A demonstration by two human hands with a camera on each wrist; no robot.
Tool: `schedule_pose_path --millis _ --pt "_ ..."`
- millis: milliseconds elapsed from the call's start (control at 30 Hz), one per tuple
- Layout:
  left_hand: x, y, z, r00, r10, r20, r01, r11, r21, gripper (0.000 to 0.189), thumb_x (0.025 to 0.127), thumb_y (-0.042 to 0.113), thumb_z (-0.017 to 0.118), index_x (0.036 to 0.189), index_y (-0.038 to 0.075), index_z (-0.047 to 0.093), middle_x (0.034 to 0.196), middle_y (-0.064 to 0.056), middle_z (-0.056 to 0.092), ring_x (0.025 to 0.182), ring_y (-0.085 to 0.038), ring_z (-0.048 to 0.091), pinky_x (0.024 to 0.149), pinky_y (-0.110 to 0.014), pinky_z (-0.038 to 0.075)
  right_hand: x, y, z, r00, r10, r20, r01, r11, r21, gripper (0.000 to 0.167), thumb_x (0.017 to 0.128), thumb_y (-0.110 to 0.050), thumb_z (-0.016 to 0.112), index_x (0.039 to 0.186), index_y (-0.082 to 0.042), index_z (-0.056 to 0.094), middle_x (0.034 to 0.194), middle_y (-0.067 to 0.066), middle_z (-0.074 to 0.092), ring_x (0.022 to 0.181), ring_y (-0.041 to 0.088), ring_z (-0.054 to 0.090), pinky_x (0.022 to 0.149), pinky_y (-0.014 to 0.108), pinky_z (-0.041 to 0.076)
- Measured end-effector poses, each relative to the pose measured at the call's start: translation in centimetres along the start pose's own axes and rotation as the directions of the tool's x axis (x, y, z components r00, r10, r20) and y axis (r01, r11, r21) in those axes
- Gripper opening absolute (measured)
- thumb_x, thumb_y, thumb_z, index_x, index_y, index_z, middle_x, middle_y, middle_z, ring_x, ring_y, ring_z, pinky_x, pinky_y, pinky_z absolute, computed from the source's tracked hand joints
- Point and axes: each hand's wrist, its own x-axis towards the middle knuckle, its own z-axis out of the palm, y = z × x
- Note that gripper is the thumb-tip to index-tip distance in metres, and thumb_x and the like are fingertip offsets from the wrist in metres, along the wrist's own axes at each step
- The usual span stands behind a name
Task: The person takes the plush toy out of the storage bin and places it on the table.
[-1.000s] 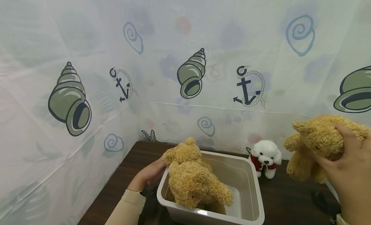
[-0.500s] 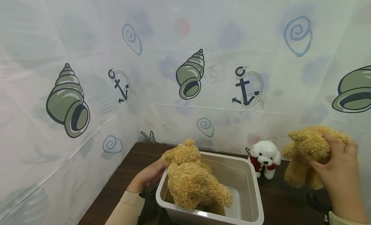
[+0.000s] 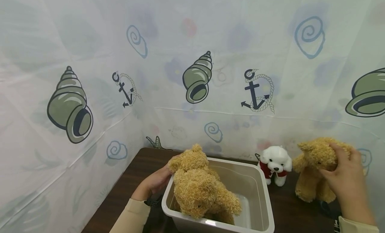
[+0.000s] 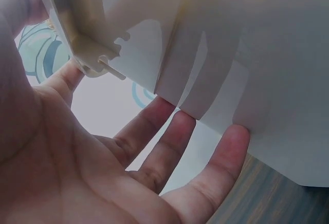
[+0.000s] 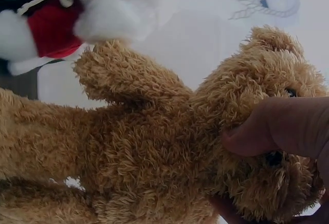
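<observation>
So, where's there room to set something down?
Dark wooden table: in front of the red-clad white plush dog, between the beige plastic bin and the right hand; also outside the cream left sleeve. The bin's right end looks free. Crowded: its left, filled by a fluffy golden bear, and around the dog, beside the held golden bear.

Golden bears (image 3: 313, 173), white dog (image 3: 275, 162), red jacket (image 3: 265, 169), beige bin (image 3: 236, 174), brown table (image 3: 290, 206), shell-patterned backdrop (image 3: 163, 89)
</observation>
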Motion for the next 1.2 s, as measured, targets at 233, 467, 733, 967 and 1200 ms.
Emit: schedule_pose_path --millis 233,467,733,967,1200 --pt "0.1 0.3 0.1 1.000 0.002 0.009 -0.002 1.000 -0.012 0.063 0.119 0.051 0.032 0.172 0.025 0.009 0.175 -0.018 0.018 0.157 -0.035 0.032 0.120 -0.050 0.045 0.4 1.3 1.5 1.000 -0.011 -0.017 0.011 1.000 -0.003 0.109 0.083 0.009 0.084 0.172 -0.010 0.026 0.174 0.041 0.000 0.147 0.077 0.020 0.097 0.090 0.035" --pt "-0.1 0.1 0.0 1.000 0.001 0.001 -0.001 1.000 -0.014 0.062 0.119 0.049 0.032 0.172 0.026 0.010 0.175 -0.018 0.019 0.155 -0.032 0.035 0.118 -0.047 0.046 1.1 1.9 1.6 0.996 -0.077 0.034 0.076 0.996 0.036 0.110 0.082 0.008 0.086 0.172 -0.008 0.024 0.169 0.047 0.002 0.135 0.081 0.027 0.086 0.087 0.039" --pt "0.0 0.1 0.0 1.000 0.007 0.008 -0.007 1.000 -0.028 0.060 0.120 0.049 0.030 0.172 0.028 0.011 0.175 -0.018 0.020 0.154 -0.031 0.037 0.118 -0.047 0.047 1.9 2.9 2.2 0.991 -0.061 0.121 0.055 0.997 0.052 0.110 0.086 0.004 0.084 0.173 -0.006 0.018 0.169 0.049 -0.003 0.116 0.081 0.038 0.074 0.079 0.044" --pt "-0.1 0.0 0.1 1.000 0.004 0.014 -0.004 0.999 -0.032 0.061 0.120 0.050 0.029 0.173 0.028 0.010 0.175 -0.018 0.020 0.155 -0.031 0.035 0.119 -0.047 0.046 2.4 3.3 2.3 0.985 -0.054 0.164 0.047 0.998 0.048 0.106 0.089 -0.001 0.083 0.172 -0.004 0.019 0.167 0.051 -0.003 0.121 0.082 0.034 0.078 0.082 0.042" --pt "-0.2 0.1 0.2 1.000 -0.010 0.004 0.010 1.000 -0.017 0.060 0.120 0.050 0.027 0.172 0.027 0.011 0.174 -0.019 0.021 0.155 -0.033 0.037 0.118 -0.049 0.048 3.4 4.1 3.3 0.962 -0.093 0.256 0.081 0.995 0.057 0.101 0.092 -0.004 0.078 0.172 0.000 0.016 0.160 0.057 0.004 0.127 0.081 0.028 0.083 0.084 0.041"
